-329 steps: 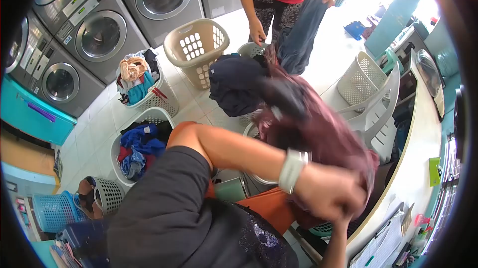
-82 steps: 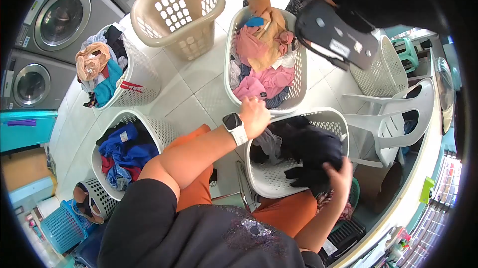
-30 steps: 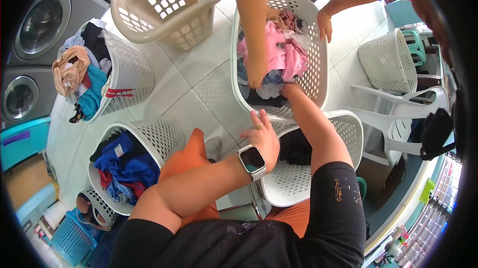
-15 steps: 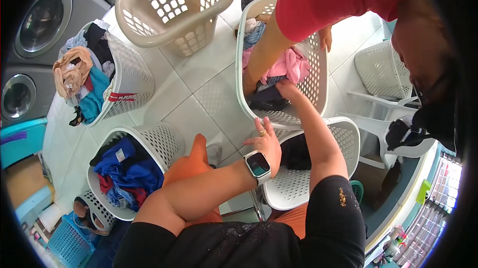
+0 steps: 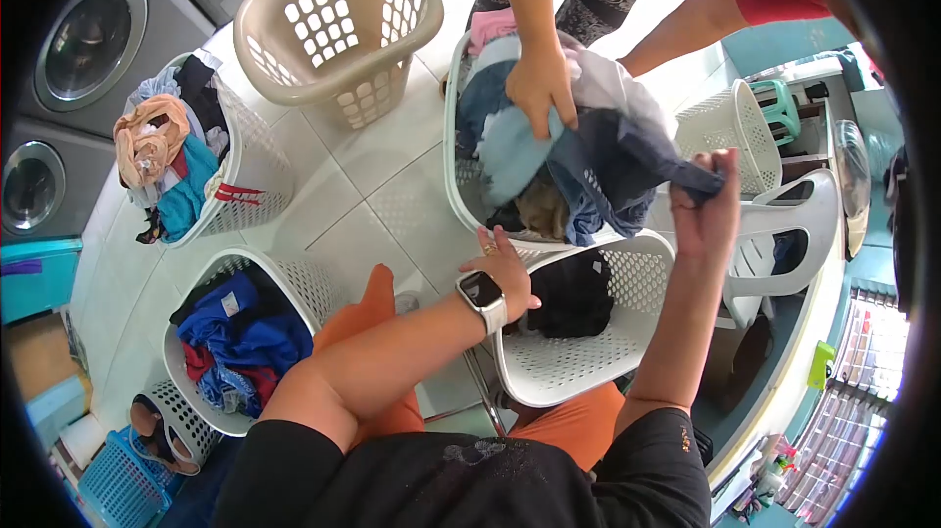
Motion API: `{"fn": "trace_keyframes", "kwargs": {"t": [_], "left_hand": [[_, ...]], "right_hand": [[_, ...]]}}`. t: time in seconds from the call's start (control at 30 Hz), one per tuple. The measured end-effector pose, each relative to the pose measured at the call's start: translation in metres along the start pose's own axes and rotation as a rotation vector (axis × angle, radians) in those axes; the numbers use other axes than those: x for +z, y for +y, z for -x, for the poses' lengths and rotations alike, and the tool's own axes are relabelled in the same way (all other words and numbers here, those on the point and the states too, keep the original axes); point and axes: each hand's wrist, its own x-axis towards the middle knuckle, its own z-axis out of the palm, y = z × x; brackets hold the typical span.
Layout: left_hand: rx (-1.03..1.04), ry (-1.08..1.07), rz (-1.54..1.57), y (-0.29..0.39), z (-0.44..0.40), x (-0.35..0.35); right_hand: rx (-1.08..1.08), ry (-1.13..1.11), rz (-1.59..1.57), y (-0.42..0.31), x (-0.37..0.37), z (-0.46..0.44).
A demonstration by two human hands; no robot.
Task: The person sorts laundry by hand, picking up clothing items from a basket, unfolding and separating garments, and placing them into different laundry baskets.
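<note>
Head view: a dark garment (image 5: 652, 157) is gripped at one end by the right fingers (image 5: 726, 163), its long axis running leftward from them over a white basket (image 5: 454, 170) of mixed clothes (image 5: 515, 141). The left fingers (image 5: 502, 242) are spread at that basket's near edge; beside them, black clothes (image 5: 573, 298) are held in a second basket (image 5: 559, 371).

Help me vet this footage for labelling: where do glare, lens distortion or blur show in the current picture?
Head view: daylight glares through the barred window; head view: the long cream counter looks bowed, probably by the wide lens, and black vignetting fills the corners; head view: the dark grey cloth in the right hand looks slightly soft.
</note>
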Motion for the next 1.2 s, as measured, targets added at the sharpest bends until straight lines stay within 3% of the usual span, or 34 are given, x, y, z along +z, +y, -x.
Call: {"fn": "trace_keyframes", "kwargs": {"t": [0.13,0.2,0.27,0.3,0.37,0.4,0.47,0.5,0.57,0.6,0.67,0.73,0.8,0.87,0.9,0.93,0.97,1.0,1.03,1.07,1.13,1.2], "left_hand": [[0.127,0.132,0.121,-0.006,0.008,-0.006],[0.137,0.171,0.127,-0.007,0.006,-0.002],[0.113,0.218,0.109,-0.008,0.000,0.004],[0.262,0.448,0.199,-0.013,-0.013,0.017],[0.468,0.898,0.276,-0.013,-0.012,0.013],[0.470,0.900,0.271,-0.015,-0.001,-0.004],[0.455,0.236,0.676,-0.017,0.019,-0.032],[0.543,0.501,0.713,-0.014,-0.001,-0.018],[0.568,0.563,0.740,-0.017,-0.013,-0.016],[0.588,0.618,0.777,-0.018,-0.015,-0.020],[0.616,0.564,0.862,-0.019,-0.001,-0.032],[0.628,0.217,1.619,-0.018,-0.002,-0.034],[0.617,0.208,1.605,-0.014,0.002,-0.037],[0.598,0.216,1.577,-0.010,0.008,-0.047],[0.541,-0.003,1.522,-0.012,0.000,-0.049],[0.551,-0.008,1.515,-0.009,0.004,-0.051],[0.578,-0.017,1.681,-0.006,0.008,-0.052],[0.603,-0.027,1.847,-0.004,0.013,-0.054],[0.439,0.063,1.786,-0.008,0.014,-0.059],[0.450,0.057,1.774,-0.015,0.015,-0.065],[0.291,0.138,1.889,-0.028,0.014,-0.070],[0.377,0.169,1.944,-0.031,0.020,-0.064]], "right_hand": [[-0.221,-0.430,-0.144,-0.069,0.018,0.037],[-0.291,-0.512,-0.140,-0.068,0.017,0.049],[-0.274,0.324,0.173,-0.035,0.026,0.057],[-0.281,0.321,0.169,-0.033,0.007,0.062],[0.405,-0.280,-0.078,-0.038,-0.034,0.077],[0.378,-0.150,-0.008,-0.058,-0.012,0.093],[0.381,-0.055,-0.031,-0.078,0.004,0.106],[0.372,-0.059,-0.034,-0.081,0.001,0.106],[0.460,-0.274,-0.162,-0.085,-0.017,0.098],[0.457,-0.217,-0.192,-0.085,-0.028,0.099],[0.467,-0.217,-0.199,-0.085,-0.041,0.114],[0.494,-0.237,-0.294,-0.084,-0.046,0.136],[0.389,-0.264,-0.335,-0.091,-0.045,0.161],[0.336,-0.150,-0.349,-0.103,-0.054,0.179],[0.287,-0.167,-0.388,-0.110,-0.063,0.186],[0.235,-0.184,-0.426,-0.119,-0.074,0.194],[0.206,-0.284,-0.422,-0.131,-0.089,0.201],[0.198,-0.155,-0.485,-0.145,-0.083,0.215],[0.144,-0.100,-0.507,-0.155,-0.087,0.227],[0.090,-0.045,-0.531,-0.165,-0.095,0.238],[0.063,-0.131,-0.562,-0.179,-0.122,0.258],[0.009,-0.044,-0.522,-0.188,-0.139,0.283]]}}
